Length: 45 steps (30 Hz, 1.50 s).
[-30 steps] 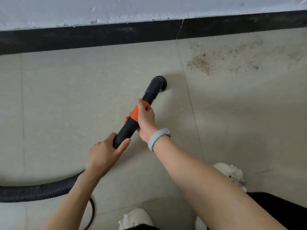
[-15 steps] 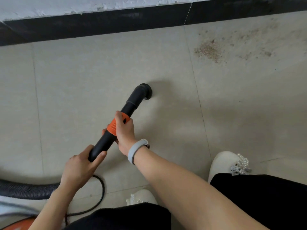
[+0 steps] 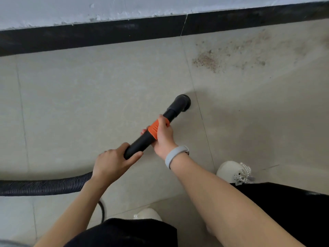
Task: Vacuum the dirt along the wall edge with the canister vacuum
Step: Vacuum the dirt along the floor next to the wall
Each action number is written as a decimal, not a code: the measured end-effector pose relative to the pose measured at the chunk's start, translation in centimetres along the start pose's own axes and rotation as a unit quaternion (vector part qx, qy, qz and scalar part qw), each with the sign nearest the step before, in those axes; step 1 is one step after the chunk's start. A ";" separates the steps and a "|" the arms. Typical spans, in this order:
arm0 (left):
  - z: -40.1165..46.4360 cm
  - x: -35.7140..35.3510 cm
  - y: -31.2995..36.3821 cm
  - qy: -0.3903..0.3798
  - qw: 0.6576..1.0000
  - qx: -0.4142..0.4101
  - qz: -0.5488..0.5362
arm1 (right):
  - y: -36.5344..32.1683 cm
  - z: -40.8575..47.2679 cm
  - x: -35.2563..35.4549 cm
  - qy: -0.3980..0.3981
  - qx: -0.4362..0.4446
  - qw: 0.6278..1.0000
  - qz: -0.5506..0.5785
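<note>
Tiled floor (image 3: 89,97): both hands, left (image 3: 111,162) and right (image 3: 162,136), clench the wand (image 3: 142,141); nozzle (image 3: 182,102) near the dirt (image 3: 206,60) by the skirting (image 3: 106,35).

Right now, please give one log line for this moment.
left hand: holds wand | right hand: holds wand | nozzle: short of dirt

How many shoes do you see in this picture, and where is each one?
2. One white shoe with pearl beads stands on the floor at the right, beside the right forearm. The other shoe shows only its toe at the bottom centre, mostly hidden by black clothing.
</note>
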<state>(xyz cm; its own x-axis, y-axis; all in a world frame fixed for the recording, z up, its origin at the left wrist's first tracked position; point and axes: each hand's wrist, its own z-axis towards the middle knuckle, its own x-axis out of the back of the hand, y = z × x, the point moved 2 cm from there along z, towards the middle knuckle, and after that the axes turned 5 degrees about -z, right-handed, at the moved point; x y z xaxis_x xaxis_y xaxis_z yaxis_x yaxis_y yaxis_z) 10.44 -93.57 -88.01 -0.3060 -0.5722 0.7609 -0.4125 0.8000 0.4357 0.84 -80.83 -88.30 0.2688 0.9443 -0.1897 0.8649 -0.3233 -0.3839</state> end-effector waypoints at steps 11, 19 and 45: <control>1.2 -1.2 2.9 -0.081 0.992 -0.075 0.058 | -0.3 -0.2 4.8 0.056 0.004 0.996 0.069; 4.8 -2.9 9.1 -0.129 0.965 -0.192 0.122 | -3.2 0.0 11.0 0.115 0.044 0.979 0.163; 9.0 2.6 8.8 0.015 0.997 -0.036 0.062 | -11.3 4.3 0.7 -0.006 0.011 0.999 0.030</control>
<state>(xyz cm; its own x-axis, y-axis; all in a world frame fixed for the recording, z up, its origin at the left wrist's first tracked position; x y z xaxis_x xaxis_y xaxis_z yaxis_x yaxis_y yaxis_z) -1.70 -89.64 -86.55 -0.3249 -0.4627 0.8249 -0.3091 0.8762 0.3698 -10.57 -76.78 -87.95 0.3151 0.9221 -0.2246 0.8380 -0.3814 -0.3902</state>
